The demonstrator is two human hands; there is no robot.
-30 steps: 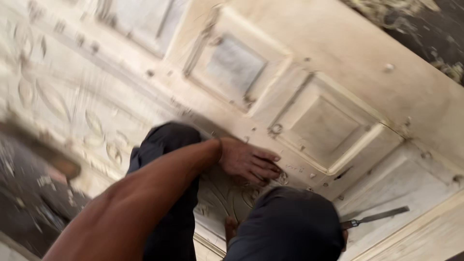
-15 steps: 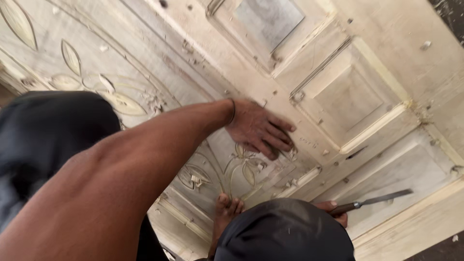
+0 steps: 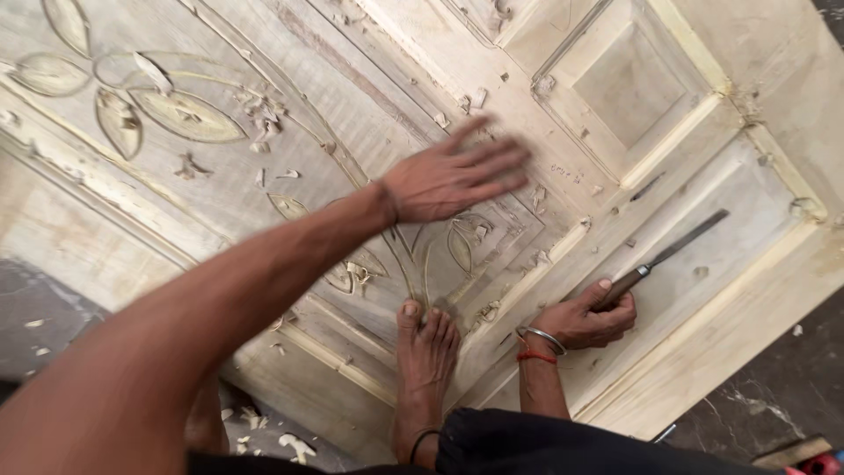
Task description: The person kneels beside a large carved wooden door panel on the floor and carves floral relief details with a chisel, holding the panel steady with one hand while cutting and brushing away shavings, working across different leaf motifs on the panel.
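A: What moved since half a second ago?

B: My left hand (image 3: 448,180) lifted off the pale carved wooden door panel (image 3: 290,114); it's blurred, fingers spread flat.

A: Step?

B: Looks like sweeping wood chips (image 3: 264,110) off the carving. Next move needs a low, flat pass.

A: Right hand (image 3: 585,318)?

B: At 4 o'clock, fingers wrapped around the wooden-handled steel chisel (image 3: 664,255), blade pointing to 2 o'clock. My bare foot (image 3: 425,369) rests on the panel at 6.

Left hand (image 3: 453,180) spread over carved door (image 3: 264,105), right hand (image 3: 585,318) gripping chisel (image 3: 659,259)
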